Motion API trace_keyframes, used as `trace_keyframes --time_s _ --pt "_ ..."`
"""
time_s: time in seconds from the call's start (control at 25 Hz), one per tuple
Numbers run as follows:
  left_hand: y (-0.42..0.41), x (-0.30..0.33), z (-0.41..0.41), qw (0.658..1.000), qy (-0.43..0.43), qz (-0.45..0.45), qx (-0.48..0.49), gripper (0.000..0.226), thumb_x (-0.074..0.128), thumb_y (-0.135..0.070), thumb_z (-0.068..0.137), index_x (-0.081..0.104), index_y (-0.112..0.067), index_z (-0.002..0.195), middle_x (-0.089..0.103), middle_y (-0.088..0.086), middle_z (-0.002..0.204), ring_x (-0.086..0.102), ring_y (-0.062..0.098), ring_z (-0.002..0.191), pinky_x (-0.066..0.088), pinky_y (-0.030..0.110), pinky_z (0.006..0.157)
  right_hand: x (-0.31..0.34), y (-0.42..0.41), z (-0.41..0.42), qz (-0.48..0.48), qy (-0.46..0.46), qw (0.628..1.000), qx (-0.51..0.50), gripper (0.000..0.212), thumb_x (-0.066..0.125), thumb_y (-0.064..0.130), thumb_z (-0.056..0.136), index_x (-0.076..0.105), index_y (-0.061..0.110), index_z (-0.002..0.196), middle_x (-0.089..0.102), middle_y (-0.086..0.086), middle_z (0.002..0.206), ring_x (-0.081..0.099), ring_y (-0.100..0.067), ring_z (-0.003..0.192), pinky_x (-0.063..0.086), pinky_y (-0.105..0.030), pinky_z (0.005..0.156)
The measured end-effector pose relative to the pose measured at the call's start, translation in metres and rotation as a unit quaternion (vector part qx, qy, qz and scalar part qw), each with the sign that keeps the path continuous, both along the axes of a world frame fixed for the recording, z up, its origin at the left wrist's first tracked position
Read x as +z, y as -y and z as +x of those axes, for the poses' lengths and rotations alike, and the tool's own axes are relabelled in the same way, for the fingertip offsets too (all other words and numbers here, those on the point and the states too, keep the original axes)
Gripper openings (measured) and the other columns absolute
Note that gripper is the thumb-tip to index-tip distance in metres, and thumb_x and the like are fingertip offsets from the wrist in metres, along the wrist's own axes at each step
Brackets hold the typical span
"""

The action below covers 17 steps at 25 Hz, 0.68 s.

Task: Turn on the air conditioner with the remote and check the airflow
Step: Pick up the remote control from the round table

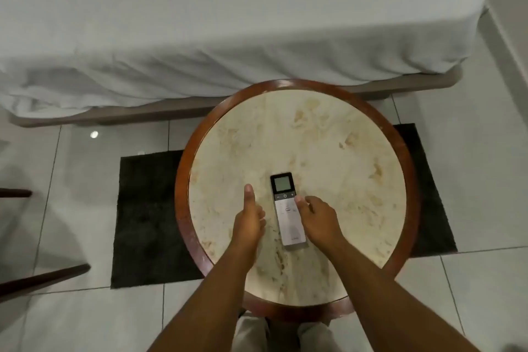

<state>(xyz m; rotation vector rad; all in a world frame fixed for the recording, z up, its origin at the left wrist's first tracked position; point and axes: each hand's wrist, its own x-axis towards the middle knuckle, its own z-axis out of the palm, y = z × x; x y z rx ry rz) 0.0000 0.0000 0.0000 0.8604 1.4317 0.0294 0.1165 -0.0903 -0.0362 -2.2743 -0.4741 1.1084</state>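
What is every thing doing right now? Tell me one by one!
Remote: lying flat on the table, screen end pointing away, not lifted.
Left hand: beside the remote, thumb out, holding nothing.
Right hand: fingertips touching the remote's right edge, not gripping yet.
Table: upright, holding only the remote.
Bed: covered with a wrinkled white sheet.

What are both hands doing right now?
Left hand: loosely curled, thumb out, holding nothing, beside the remote.
Right hand: fingertips touching the remote's right edge, not gripping it yet.
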Motion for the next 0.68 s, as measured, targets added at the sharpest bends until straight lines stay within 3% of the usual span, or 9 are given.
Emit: trace_keyframes --time_s 0.12,0.24,0.32,0.4,0.52,0.6,0.68 --pt "0.008 -0.019 0.013 1.0 0.015 0.001 -0.014 0.081 0.017 -0.086 0.068 0.057 -0.016 0.07 0.059 0.007 0.076 0.056 0.02 0.076 0.038 0.029 0.073 -0.022 -0.01 -0.005 0.003 0.051 0.998 0.025 0.04 0.042 0.037 0.101 0.065 0.005 0.094 0.069 -0.011 0.092 0.064 -0.029 0.083 0.05 -0.038 0.07" --pt "0.011 -0.033 0.024 0.999 0.032 -0.015 0.002 0.085 0.013 -0.078 0.081 0.071 -0.019 0.099 0.072 0.006 0.098 0.066 0.018 0.093 0.044 0.026 0.077 -0.036 -0.022 -0.014 -0.011 0.091 0.996 0.02 0.039 0.045 0.039 0.1 0.067 0.008 0.109 0.068 -0.01 0.104 0.066 -0.026 0.094 0.053 -0.032 0.078" --pt "0.01 -0.036 0.024 1.0 0.026 -0.005 0.011 0.08 0.016 -0.079 0.079 0.072 -0.023 0.09 0.074 -0.001 0.085 0.068 0.012 0.081 0.044 0.024 0.066 -0.042 -0.025 -0.016 -0.011 0.102 0.995 -0.018 0.04 0.047 0.04 0.099 0.066 0.008 0.114 0.069 -0.01 0.109 0.066 -0.023 0.095 0.052 -0.03 0.076" --pt "0.008 -0.033 0.022 1.0 0.014 -0.008 0.023 0.069 0.019 -0.079 0.079 0.067 -0.031 0.064 0.07 -0.011 0.056 0.065 0.003 0.058 0.042 0.022 0.058 -0.044 -0.027 -0.018 0.001 0.068 0.997 -0.035 0.036 0.048 0.039 0.099 0.067 0.01 0.109 0.072 -0.009 0.104 0.064 -0.018 0.083 0.046 -0.024 0.063" --pt "0.008 -0.027 0.015 1.0 0.019 -0.012 0.018 0.077 0.019 -0.079 0.08 0.067 -0.034 0.039 0.066 -0.014 0.048 0.065 0.003 0.05 0.043 0.022 0.056 -0.039 -0.029 -0.018 -0.002 -0.022 0.998 -0.059 0.033 0.044 0.041 0.1 0.062 0.015 0.091 0.069 -0.006 0.09 0.061 -0.015 0.07 0.043 -0.023 0.056" --pt "0.009 -0.017 0.014 1.0 0.023 0.0 0.007 0.077 0.019 -0.078 0.081 0.066 -0.035 0.038 0.066 -0.016 0.047 0.065 0.0 0.048 0.042 0.02 0.055 -0.029 -0.029 -0.02 -0.004 -0.062 0.994 -0.091 0.031 0.046 0.044 0.099 0.056 0.017 0.088 0.064 -0.004 0.087 0.059 -0.015 0.071 0.042 -0.024 0.057" --pt "0.009 0.004 0.016 0.999 0.039 0.016 0.001 0.069 0.02 -0.075 0.083 0.064 -0.033 0.05 0.064 -0.017 0.045 0.062 -0.004 0.044 0.043 0.015 0.047 -0.012 -0.029 -0.018 0.012 -0.075 0.991 -0.115 0.031 0.05 0.043 0.097 0.055 0.013 0.093 0.062 -0.003 0.088 0.059 -0.015 0.074 0.041 -0.025 0.059"
